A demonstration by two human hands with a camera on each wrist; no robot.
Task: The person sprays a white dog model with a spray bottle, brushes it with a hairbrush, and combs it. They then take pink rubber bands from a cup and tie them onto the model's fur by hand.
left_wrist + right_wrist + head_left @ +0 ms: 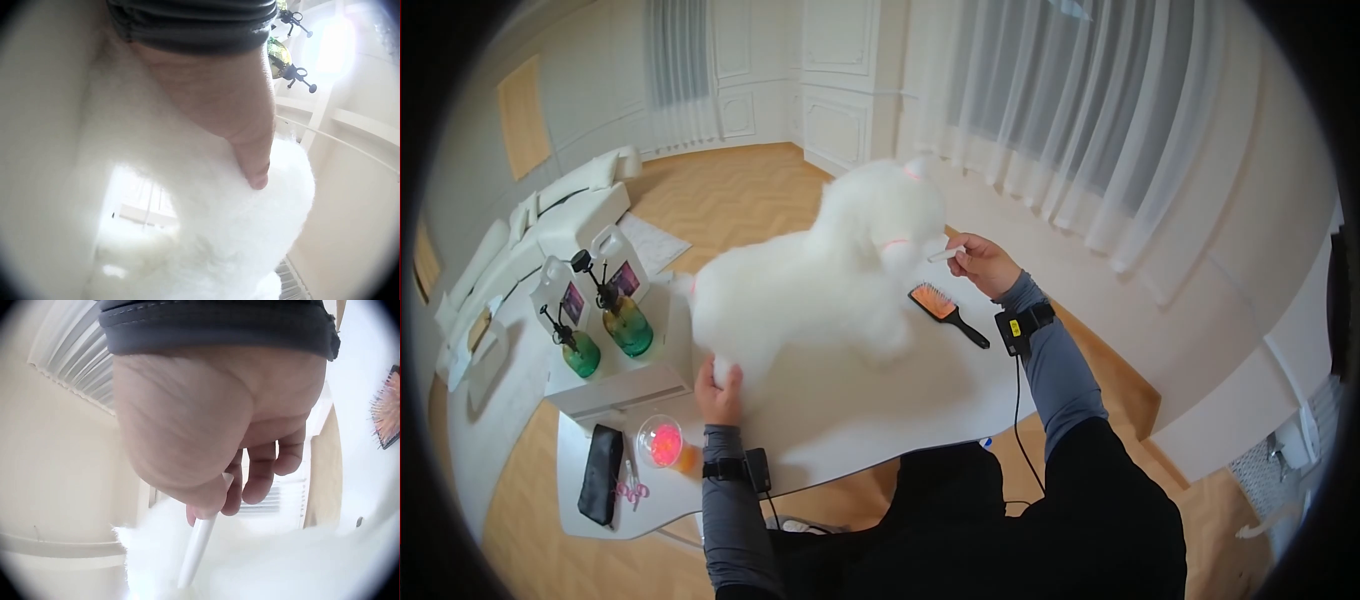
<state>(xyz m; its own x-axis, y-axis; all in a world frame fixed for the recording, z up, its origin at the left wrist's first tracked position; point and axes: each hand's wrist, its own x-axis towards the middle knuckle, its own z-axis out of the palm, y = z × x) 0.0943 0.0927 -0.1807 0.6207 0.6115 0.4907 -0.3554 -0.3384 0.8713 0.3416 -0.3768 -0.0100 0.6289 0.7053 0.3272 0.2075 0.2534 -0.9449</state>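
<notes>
A fluffy white model dog stands on the white table, its head toward the right, with pink bands at the head and neck. My left hand grips its hind leg low down, thumb on one side and fingers on the other. In the left wrist view the thumb presses into the fur, and the other fingers are hidden. My right hand pinches a slim white stick between thumb and forefinger. The stick's far end reaches the fur at the dog's muzzle; its tip is hidden there.
A paddle brush with orange bristles lies near my right forearm. Two green spray bottles and white jugs stand on a white box at left. A black pouch, pink-handled scissors and a clear cup sit front left.
</notes>
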